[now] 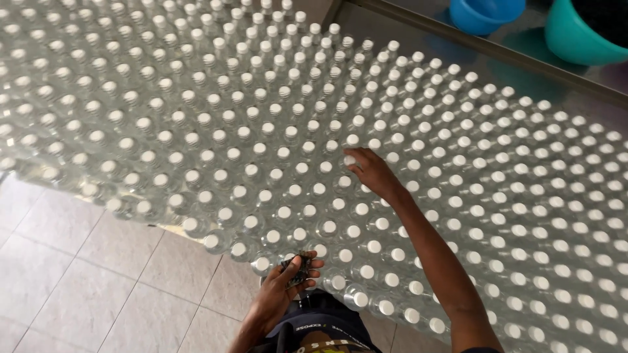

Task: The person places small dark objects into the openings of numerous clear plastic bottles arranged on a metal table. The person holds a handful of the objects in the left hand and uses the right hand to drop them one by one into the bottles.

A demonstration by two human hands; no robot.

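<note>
The right hand (371, 171) reached out over a very large field of small clear plastic bottles (261, 131) with white caps, which stood upright and close together in rows on a table. Its fingers were closed around the white cap (350, 159) of one bottle in the middle of the field, several rows in from the near edge. The left hand (284, 291) was low, near the person's body, at the near edge of the bottles. It was closed on a small dark object (296, 269), which I could not identify. Beyond the bottles, at the top right, a blue bowl (485, 13) and a teal basin (579, 33) stood on a shiny surface. A tiled floor (85, 274) was on the lower left.
</note>
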